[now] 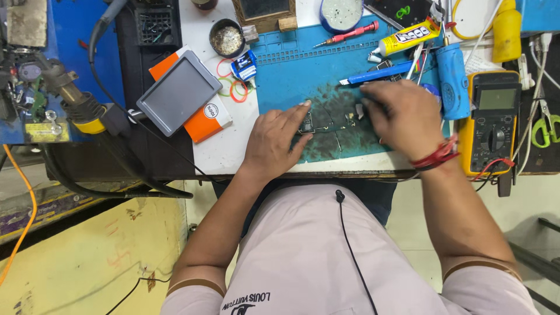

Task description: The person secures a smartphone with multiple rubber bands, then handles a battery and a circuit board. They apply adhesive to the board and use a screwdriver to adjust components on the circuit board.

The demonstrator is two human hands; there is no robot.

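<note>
A: What is pinned under the fingers at the frame's centre?

B: A small dark circuit board point(307, 123) is pressed flat by the left hand point(275, 140), its fingers held close together on the stained blue work mat point(291, 70).

A: And the right hand point(402, 119)?

B: It is laid palm down just right of the board; its grip cannot be told. A yellow multimeter point(493, 122) is seen at right.

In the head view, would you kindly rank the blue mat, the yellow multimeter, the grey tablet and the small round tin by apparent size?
1. Blue mat
2. Grey tablet and yellow multimeter: too alike to rank
3. Small round tin
</note>
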